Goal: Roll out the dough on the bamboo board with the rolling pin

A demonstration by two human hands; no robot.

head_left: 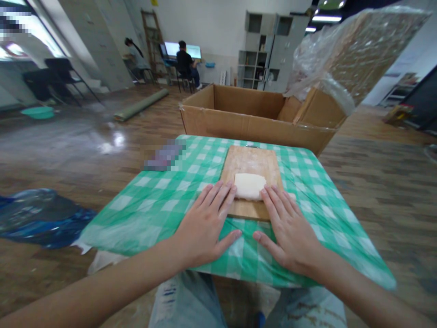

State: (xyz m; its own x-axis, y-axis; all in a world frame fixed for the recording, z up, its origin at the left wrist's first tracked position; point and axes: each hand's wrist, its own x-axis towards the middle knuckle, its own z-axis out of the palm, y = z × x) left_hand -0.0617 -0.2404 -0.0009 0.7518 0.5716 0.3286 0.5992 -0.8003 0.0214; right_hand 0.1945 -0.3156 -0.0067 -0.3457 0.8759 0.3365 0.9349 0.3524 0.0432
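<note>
A pale, flattened slab of dough [249,185] lies on a wooden cutting board [251,164] set on a table covered by a green-and-white checked cloth [160,200]. My left hand [206,225] lies flat and open on the cloth and the board's near left corner, its fingertips touching the dough's left edge. My right hand [290,230] is also flat and open, fingers stretched to the dough's right near edge. Neither hand holds anything.
A large open cardboard box [252,118] stands just behind the table, with a plastic-wrapped board [355,54] leaning at its right. A blue plastic bag [37,218] lies on the wooden floor at left. Far back, a person sits at monitors [186,64].
</note>
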